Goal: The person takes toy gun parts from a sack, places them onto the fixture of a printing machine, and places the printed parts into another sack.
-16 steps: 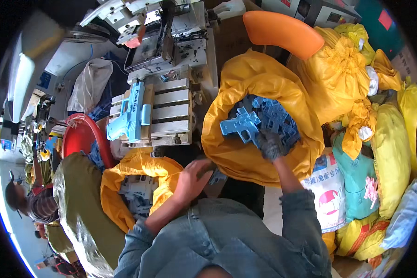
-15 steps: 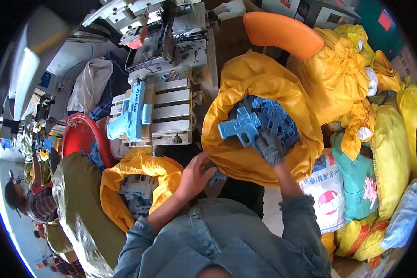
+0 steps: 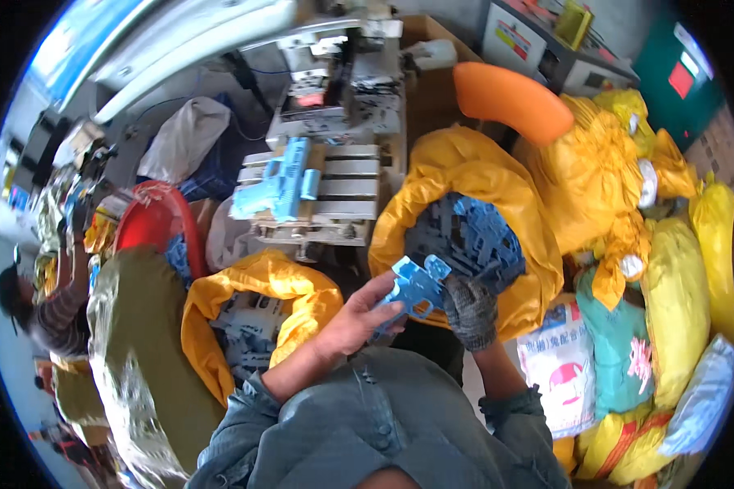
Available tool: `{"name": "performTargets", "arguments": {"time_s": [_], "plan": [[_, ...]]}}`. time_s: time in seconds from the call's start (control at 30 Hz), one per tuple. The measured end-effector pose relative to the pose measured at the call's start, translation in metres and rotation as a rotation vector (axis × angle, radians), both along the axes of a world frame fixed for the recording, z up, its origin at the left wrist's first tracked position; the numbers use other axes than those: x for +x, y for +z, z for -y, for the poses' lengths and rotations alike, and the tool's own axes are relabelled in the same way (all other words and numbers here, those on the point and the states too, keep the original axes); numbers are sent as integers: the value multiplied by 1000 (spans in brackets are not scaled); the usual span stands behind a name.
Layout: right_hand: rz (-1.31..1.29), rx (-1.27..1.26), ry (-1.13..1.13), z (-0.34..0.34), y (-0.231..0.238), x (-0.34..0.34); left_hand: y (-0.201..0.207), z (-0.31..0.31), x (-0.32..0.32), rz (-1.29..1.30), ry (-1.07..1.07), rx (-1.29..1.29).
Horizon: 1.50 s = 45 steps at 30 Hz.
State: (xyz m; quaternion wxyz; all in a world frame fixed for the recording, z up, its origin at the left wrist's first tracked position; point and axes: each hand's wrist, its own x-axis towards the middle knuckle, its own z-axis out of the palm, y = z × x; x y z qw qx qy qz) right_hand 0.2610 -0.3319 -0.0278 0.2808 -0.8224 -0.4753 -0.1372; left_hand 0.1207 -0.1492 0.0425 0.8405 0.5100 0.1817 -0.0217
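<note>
Right hand (image 3: 469, 310), gloved: clamped on blue plastic part (image 3: 416, 289), now lifted clear of the open yellow sack (image 3: 465, 175) | Left hand (image 3: 359, 318), bare: has come up, fingers closed on part's lower edge, apparently | Both hands now share one part.

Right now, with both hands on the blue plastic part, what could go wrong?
1. The bare left hand and gloved right hand share the blue plastic part between two open sacks; if it slips, it may fall between them.
2. The open yellow sack of blue parts leans close by; a knock might spill it.
3. The bare fingers could catch on the part's edges.
</note>
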Motion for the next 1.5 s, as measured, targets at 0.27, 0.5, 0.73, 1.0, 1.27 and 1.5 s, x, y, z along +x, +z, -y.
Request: {"name": "performTargets", "arguments": {"time_s": [0.27,0.5,0.73,1.0,1.27,1.5], "plan": [[-349,-24,428,-11,53,-5,21,-28,-33,638,-71,1802],[-688,-91,642,-31,56,-15,29,-43,-57,882,-161,2004],[-972,-73,561,-16,6,-14,47,-97,-79,761,31,1624],[-750,-611,312,23,-56,-40,14,-159,-97,169,839,1428],[-837,-481,277,32,-60,-26,-5,-181,-67,217,965,1277],[-1391,280,50,26,-12,-16,13,-183,-46,216,1006,1394]]}}
